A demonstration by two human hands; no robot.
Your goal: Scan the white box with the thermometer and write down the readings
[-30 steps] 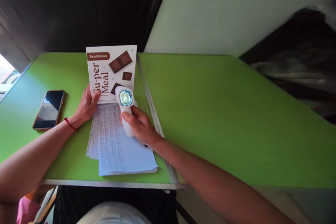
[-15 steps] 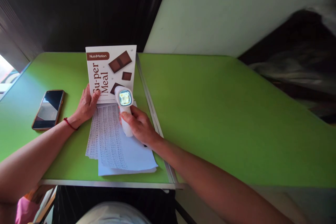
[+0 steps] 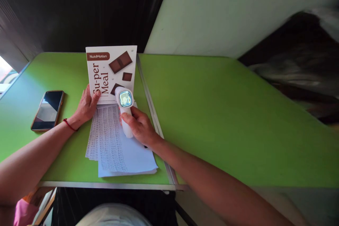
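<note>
Head view, left hand: the left hand [image 3: 88,103] pinches the lower left edge of a white, flat rectangular cardboard box with brown chocolate pictures [image 3: 112,74], thumb across the front, other fingers partly hidden at the side.
Right hand: the right hand [image 3: 140,124] is wrapped around the handle of a white, gun-shaped plastic device with a lit square face [image 3: 126,113], thumb over the near side, leaving little gap.
Box handling: probably light and fairly stiff, with a smooth printed face that may slip and corners that could dent; the side edges look the best hold.
Device handling: likely light, rigid and slick; the handle suits a full grip, clear of the lit face.
Box and grip: the box sits to the right of the left hand, above handwritten white paper sheets [image 3: 113,159] on the green tabletop [image 3: 225,120].
Device and box: the device's head overlaps the box's lower right corner in view; I cannot tell whether they touch.
</note>
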